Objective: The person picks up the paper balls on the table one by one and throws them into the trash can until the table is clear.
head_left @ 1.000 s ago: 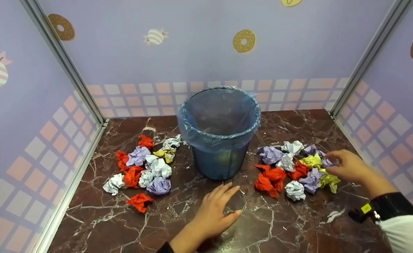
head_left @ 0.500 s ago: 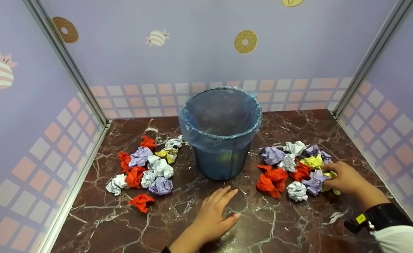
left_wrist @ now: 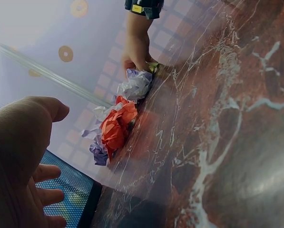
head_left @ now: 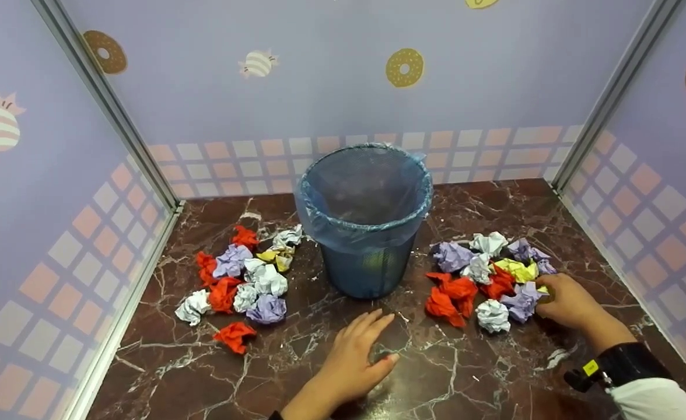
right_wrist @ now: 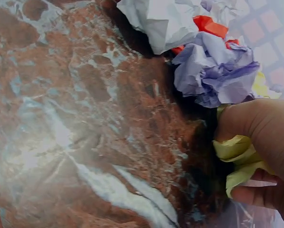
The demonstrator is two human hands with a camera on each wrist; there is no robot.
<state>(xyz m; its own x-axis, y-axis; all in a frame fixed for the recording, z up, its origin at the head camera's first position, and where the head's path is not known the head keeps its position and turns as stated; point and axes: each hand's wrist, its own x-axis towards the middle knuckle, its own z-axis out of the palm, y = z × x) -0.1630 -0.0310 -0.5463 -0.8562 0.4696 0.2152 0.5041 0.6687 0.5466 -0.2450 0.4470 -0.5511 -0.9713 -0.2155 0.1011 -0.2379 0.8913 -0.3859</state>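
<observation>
In the right wrist view, my right hand (right_wrist: 268, 142) pinches a crumpled yellow paper ball (right_wrist: 238, 154) between thumb and fingers. From the head, that ball is mostly hidden behind the hand (head_left: 570, 303), at the right end of the right-hand pile. Beside it lies a crumpled purple paper ball (head_left: 521, 301), with a white paper ball (head_left: 493, 317) to its left. My left hand (head_left: 354, 359) is just in front of the bin, fingers spread and holding nothing. A mesh bin with a blue plastic liner (head_left: 369, 239) stands upright at the middle.
A second pile of crumpled paper balls, red (head_left: 235, 336), white (head_left: 193, 306), purple (head_left: 267, 309) and yellow, lies left of the bin. More red paper (head_left: 451, 297) lies right of it. Patterned panels (head_left: 331, 87) enclose the marble-look tabletop (head_left: 436, 373) on three sides.
My right hand has come down and nearer onto the yellow paper ball at the pile's right end, and its fingers have closed on it. The left hand has stayed nearly still.
</observation>
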